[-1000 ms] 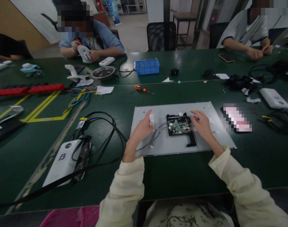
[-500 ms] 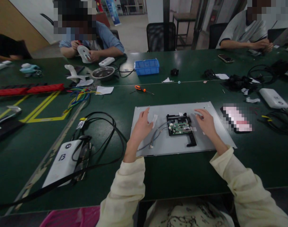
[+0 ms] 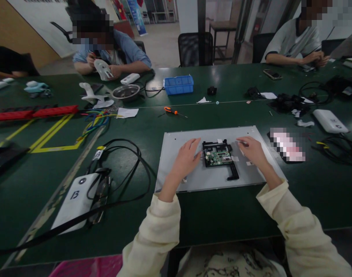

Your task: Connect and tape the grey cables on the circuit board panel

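Observation:
A grey metal panel [image 3: 178, 140] lies flat on the green table [image 3: 222, 215] in front of me. A small green circuit board [image 3: 217, 156] sits in a black frame at the panel's middle, and a black bracket [image 3: 232, 174] runs down from it. My left hand [image 3: 186, 159] lies flat on the panel just left of the board, fingers stretched towards it and covering the grey wires. My right hand [image 3: 253, 151] rests on the panel to the right of the board, thumb and fingers pinched on a small thin thing I cannot make out.
An orange-handled screwdriver [image 3: 171, 111] and a blue bin [image 3: 178, 84] lie beyond the panel. A white device marked 13 [image 3: 74, 200] with looping black cables [image 3: 126, 161] is at my left. Another white device [image 3: 330, 121] and cables are at right. Other people work across the table.
My left hand let go of a small white piece and moved right to lie flat beside the board. My right hand drew slightly away from the board, still pinched.

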`<state>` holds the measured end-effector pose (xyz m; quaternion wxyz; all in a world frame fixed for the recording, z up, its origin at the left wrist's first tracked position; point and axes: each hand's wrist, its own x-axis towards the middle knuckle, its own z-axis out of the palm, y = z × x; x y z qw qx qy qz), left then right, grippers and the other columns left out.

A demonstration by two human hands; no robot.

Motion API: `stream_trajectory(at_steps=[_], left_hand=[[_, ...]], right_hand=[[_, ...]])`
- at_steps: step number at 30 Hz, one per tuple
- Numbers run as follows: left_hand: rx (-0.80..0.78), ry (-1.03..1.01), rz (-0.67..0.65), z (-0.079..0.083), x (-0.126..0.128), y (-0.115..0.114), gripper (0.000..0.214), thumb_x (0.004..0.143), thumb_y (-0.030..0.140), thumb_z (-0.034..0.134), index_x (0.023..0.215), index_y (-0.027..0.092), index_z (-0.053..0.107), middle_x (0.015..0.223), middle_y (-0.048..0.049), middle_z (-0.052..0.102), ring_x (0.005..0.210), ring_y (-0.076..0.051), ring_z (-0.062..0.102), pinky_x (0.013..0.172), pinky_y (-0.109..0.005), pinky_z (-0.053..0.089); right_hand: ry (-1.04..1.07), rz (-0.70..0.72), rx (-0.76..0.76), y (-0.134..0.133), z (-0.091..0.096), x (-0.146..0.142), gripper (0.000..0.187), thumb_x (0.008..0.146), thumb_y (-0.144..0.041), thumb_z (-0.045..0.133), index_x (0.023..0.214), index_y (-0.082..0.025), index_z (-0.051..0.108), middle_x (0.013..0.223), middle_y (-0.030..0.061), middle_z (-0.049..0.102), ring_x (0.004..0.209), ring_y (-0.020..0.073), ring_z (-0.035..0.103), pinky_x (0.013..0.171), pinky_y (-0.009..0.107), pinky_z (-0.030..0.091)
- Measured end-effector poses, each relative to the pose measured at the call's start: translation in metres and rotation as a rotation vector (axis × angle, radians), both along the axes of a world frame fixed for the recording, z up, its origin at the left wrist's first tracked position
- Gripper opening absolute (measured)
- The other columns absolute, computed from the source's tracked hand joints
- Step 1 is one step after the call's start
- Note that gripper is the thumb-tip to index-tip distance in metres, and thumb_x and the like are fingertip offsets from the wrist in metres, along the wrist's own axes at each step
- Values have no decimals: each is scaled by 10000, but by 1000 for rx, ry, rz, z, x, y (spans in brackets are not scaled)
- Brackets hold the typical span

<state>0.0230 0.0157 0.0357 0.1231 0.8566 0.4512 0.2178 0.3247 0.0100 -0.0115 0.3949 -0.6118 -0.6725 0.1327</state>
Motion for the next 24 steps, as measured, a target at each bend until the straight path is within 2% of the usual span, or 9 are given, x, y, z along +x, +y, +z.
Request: stream_trajectory(at_steps=[4, 10, 15, 20, 24], left_hand=[[10, 72, -54, -3, 18, -12, 553, 938, 289, 433, 1453, 186, 260, 1444, -125, 408, 1343, -239, 377, 1116, -419, 308], [61, 164, -51, -5, 38, -28, 607, 937, 357, 441, 1475, 183, 219, 1515, -130, 327, 1410, -262, 281, 1148, -465, 240], [88, 204, -54, -9, 50, -40, 569, 951, 366, 401, 1465, 169, 253, 1521, -135, 323, 1428, -254, 251, 1158, -479, 220], [98, 225, -65, -16, 60, -50, 564, 959, 389, 378, 1466, 168, 266, 1509, -135, 349, 1432, -263, 244, 1152, -488, 227], [84, 214, -67, -20, 61, -52, 556, 959, 393, 377, 1460, 172, 278, 1505, -132, 356, 1430, -270, 245, 1144, -488, 240]], right_hand=[[23, 71, -96, -1, 1, 14, 250, 820, -258, 562, 1019, -201, 703, 1008, 74, 696, 891, 215, 648, 824, 395, 526], [11, 347, -290, -6, 10, 26, 294, 782, -305, 650, 1070, -263, 693, 1160, 56, 626, 1041, 228, 608, 879, 401, 509], [-80, 394, -281, -9, 20, 16, 253, 735, -328, 705, 981, -267, 705, 1083, 49, 612, 995, 240, 612, 915, 446, 478], [-69, 428, -268, -11, 24, 6, 123, 746, -294, 687, 859, -248, 696, 1008, 37, 617, 954, 219, 613, 918, 426, 469], [-48, 427, -280, -12, 28, 5, 177, 738, -278, 679, 911, -242, 685, 996, 36, 640, 936, 222, 614, 868, 412, 488]])
